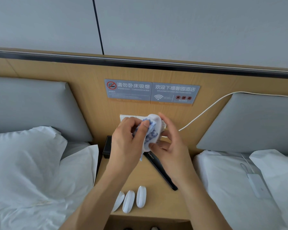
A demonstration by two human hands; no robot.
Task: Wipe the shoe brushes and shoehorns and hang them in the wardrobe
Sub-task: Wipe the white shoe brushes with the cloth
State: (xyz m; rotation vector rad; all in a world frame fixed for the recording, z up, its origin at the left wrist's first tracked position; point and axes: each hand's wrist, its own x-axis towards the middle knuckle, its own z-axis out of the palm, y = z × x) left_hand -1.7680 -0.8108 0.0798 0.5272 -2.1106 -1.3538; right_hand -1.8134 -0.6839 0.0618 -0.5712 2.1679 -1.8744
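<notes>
Both hands raised over the wooden desk [158, 203] between two beds. Left hand [125, 143] fingers curled, pinching a blue-and-white cloth [150, 131]. Right hand [171, 146] fingers grip the cloth-wrapped top of a black shoehorn [160, 171], angled down toward the desk. Three white shoehorns [130, 199] lie side by side near the front edge.

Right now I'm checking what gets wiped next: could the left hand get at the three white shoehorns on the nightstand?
Probably yes, once freed: the white shoehorns lie uncovered at the nightstand's near edge, but the left hand is gripping the cloth.
</notes>
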